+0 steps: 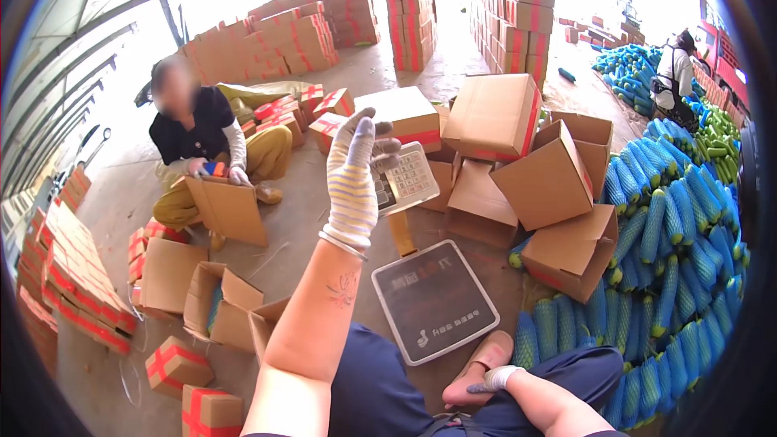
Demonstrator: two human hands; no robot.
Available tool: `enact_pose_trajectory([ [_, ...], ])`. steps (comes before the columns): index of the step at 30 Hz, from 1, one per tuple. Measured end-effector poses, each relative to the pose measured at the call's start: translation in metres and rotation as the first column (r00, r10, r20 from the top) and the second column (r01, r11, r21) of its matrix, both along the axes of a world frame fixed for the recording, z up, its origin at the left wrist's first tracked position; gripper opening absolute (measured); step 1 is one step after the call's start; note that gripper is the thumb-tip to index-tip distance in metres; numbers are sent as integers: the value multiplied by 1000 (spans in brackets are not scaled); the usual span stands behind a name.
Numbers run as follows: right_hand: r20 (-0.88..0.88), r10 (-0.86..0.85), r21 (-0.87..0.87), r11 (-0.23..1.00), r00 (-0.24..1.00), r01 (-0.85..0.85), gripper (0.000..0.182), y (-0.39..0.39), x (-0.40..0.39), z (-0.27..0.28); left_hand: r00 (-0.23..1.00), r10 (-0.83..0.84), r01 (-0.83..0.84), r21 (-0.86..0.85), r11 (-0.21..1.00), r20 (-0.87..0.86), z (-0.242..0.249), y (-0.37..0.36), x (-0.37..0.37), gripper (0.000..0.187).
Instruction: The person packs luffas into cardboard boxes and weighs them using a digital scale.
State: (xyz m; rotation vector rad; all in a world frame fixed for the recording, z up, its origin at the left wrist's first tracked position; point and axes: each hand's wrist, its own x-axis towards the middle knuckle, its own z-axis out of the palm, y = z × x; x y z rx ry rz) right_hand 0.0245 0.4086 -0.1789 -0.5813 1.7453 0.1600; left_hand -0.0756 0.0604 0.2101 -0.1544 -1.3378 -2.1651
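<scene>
Stacked well behind the scale (pixel 437 299): taped boxes (pixel 526 24), likely piled high to save floor. Heaped right of the scale: vegetables (pixel 688 235) in blue nets, probably kept close to the seat. Seated left of and beyond the scale: co-worker (pixel 202 125), steadying a carton (pixel 231 210). Jumbled behind-right of the scale: open boxes (pixel 546 182), apparently for easy grabbing. Scale itself: flat on the floor, platform bare. Set up at the scale's far side: keypad (pixel 414 178), presumably angled for reading. Left hand (pixel 354 174), gloved, raised past the scale's left edge, in front of the keypad: fingers part-spread, loosely curved, nothing in grip; can't tell whether touching keys. Right hand (pixel 495 380), gloved, low by the scale's near corner, at the foot (pixel 490 352): can't tell finger opening or hold.
</scene>
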Motion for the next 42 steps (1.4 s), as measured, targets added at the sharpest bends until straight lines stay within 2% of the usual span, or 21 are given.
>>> enact_pose_trajectory([
  [2,-8,14,-18,1000,1000,-14,103,0,2,-10,1000,20,-21,-33,999,-20,7,1,-7,34],
  [4,-83,-49,-28,998,995,47,100,-5,5,-17,1000,18,-19,-59,998,-23,4,1,-15,36],
  [7,-106,-115,2,993,988,116,99,-13,5,-4,1000,23,-22,-48,999,16,-6,-1,-18,37],
  [16,-130,-121,-2,993,984,122,36,-26,-4,30,997,-19,14,65,998,71,-37,-8,-27,31],
  [22,-153,-291,17,955,945,297,57,6,1,-75,996,-36,31,53,998,88,-40,6,-27,30],
  [23,-153,-293,17,954,944,299,57,2,2,-56,995,-38,34,52,998,87,-40,7,-27,30],
  [24,-127,-331,19,942,935,336,64,-11,4,0,995,-32,28,42,999,90,-41,9,-27,31],
  [26,-102,-370,22,927,923,374,72,-17,3,26,995,-27,24,33,999,91,-40,11,-26,31],
  [29,-59,-207,46,977,977,209,79,-18,2,-11,996,-9,7,15,1000,90,-39,14,-25,33],
  [33,82,-266,-137,951,960,276,79,3,3,-52,998,-29,24,69,997,64,-32,15,-20,32],
  [34,-118,-209,-3,978,971,210,76,-8,7,-79,998,-41,37,103,994,38,-33,13,-23,32],
  [35,-106,-167,-63,985,980,161,81,-12,4,-7,999,-12,9,79,997,38,-26,14,-20,33],
  [38,-129,-128,-43,991,983,123,81,-13,4,1,999,-14,14,14,1000,-44,-7,12,-13,32],
  [40,-121,-112,-12,994,986,111,82,-12,3,2,998,17,-14,33,999,-64,-8,8,-14,30],
  [42,-129,-115,19,993,985,118,84,-16,4,16,996,-28,33,52,998,-87,-14,-4,-18,30],
])
